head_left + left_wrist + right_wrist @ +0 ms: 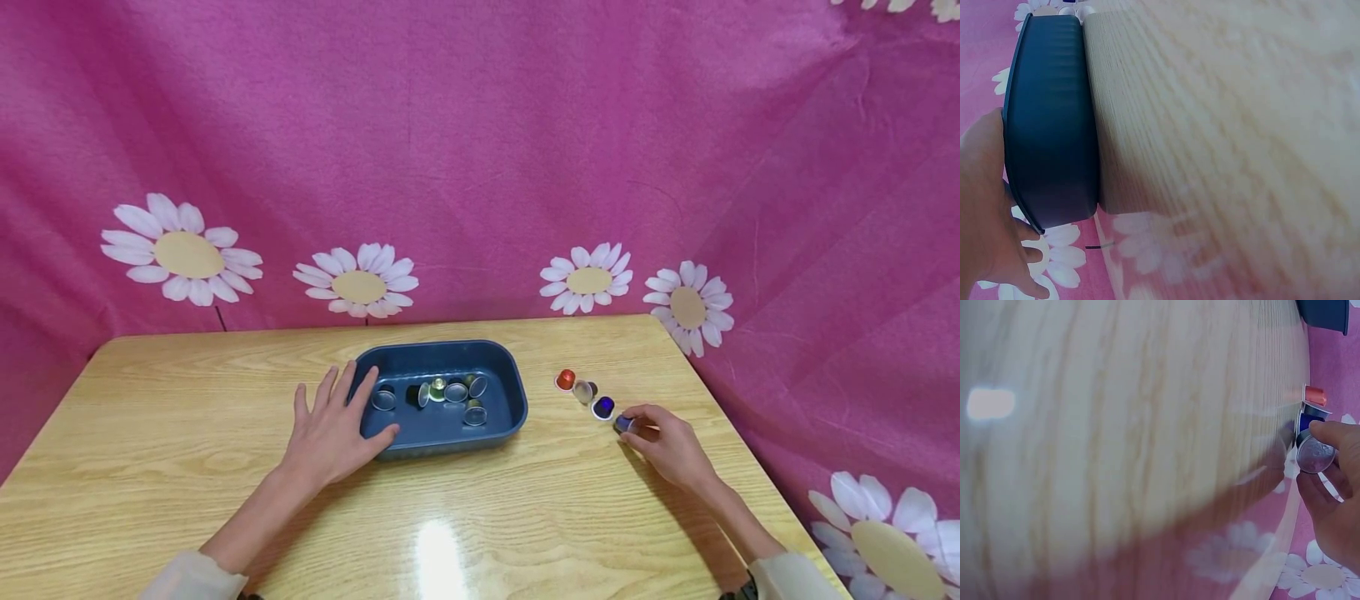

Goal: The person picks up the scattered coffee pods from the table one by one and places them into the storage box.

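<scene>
My right hand (667, 446) pinches a dark coffee capsule (623, 423) between thumb and fingers at the right of the table. In the right wrist view this capsule's pale foil lid (1316, 456) faces the camera. Beside it, in a slanting row, lie a blue capsule (603, 407), one with its pale lid showing (583, 392) and a red capsule (566, 380). My left hand (330, 429) is spread at the left end of a dark blue tray (450, 446), its fingers and thumb touching the rim. Several capsules, among them a green one (438, 388), lie inside the tray.
The light wooden table (555, 517) runs back to a pink cloth (480, 167) printed with white daisies. This cloth also hangs along the right side. A bright reflection shows on the table's front part.
</scene>
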The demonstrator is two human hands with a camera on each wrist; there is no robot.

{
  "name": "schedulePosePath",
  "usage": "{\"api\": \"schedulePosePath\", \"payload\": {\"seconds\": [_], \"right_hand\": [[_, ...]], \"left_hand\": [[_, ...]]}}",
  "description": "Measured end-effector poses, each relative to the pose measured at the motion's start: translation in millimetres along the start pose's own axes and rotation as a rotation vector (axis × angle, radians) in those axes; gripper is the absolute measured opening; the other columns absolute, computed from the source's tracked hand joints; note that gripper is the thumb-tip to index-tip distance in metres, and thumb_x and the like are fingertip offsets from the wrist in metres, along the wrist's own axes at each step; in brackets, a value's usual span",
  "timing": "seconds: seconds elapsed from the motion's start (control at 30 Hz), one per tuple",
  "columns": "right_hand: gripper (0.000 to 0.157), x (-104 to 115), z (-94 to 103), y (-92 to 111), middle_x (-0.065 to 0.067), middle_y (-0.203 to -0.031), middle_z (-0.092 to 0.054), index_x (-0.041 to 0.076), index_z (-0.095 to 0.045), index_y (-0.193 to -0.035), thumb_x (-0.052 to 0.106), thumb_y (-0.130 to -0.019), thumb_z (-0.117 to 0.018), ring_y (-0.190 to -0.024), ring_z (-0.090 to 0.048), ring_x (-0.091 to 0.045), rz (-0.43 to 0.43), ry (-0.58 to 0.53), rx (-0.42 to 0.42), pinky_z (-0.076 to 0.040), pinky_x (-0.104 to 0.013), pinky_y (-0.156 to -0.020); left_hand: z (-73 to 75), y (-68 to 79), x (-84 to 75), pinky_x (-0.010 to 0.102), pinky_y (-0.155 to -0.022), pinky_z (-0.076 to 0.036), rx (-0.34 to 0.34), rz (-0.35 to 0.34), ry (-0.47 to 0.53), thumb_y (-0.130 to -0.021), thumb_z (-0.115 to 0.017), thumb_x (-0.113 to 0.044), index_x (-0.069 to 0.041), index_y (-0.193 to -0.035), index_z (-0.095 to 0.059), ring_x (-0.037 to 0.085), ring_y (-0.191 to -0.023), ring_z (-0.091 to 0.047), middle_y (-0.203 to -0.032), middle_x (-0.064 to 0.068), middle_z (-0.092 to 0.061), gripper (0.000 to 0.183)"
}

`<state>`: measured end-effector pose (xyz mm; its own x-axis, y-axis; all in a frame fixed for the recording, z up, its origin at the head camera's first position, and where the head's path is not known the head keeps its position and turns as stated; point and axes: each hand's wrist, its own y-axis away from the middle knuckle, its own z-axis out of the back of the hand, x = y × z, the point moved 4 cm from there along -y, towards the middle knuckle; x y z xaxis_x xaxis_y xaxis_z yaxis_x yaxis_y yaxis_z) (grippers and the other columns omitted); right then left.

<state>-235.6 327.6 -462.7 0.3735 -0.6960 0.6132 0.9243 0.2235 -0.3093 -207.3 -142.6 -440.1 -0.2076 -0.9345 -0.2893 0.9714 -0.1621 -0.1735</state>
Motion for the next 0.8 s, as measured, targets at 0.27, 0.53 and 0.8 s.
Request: {"api": "schedulePosePath", "payload": {"seconds": [0.27,0.53,0.8], "right_hand": [[0.028,-1,7.2,4,-0.008,-0.093,-0.069,-0.003,-0.068,-0.105,-0.007,-0.08,-0.079,-0.085,-0.067,-0.013,-0.024,0.039,-0.01,-0.057,-0.029,-0.078],[0.027,5,14.8,5,-0.009,-0.095,-0.068,-0.001,-0.069,-0.108,-0.004,-0.083,-0.077,-0.089,-0.069,-0.021,-0.045,0.06,-0.005,-0.056,-0.024,-0.078],[0.027,12,15.8,1,-0.008,-0.096,-0.068,-0.001,-0.069,-0.107,-0.006,-0.082,-0.078,-0.089,-0.066,-0.019,-0.029,0.073,-0.03,-0.057,-0.031,-0.08]], "left_hand": [[-0.2,-0.4,-0.2,0.073,-0.109,-0.005,-0.002,-0.004,0.004,-0.085,-0.065,-0.057,-0.01,-0.156,-0.033,0.046,-0.144,-0.016,-0.158,0.024,-0.026,0.091],[-0.5,-0.4,0.2,0.073,-0.108,-0.006,-0.014,-0.006,0.0,-0.084,-0.065,-0.057,-0.01,-0.155,-0.035,0.047,-0.144,-0.018,-0.158,0.024,-0.027,0.091],[0.0,-0.7,0.2,0.074,-0.108,-0.006,0.0,0.001,-0.008,-0.085,-0.066,-0.057,-0.01,-0.156,-0.034,0.046,-0.144,-0.017,-0.158,0.024,-0.027,0.091]]}}
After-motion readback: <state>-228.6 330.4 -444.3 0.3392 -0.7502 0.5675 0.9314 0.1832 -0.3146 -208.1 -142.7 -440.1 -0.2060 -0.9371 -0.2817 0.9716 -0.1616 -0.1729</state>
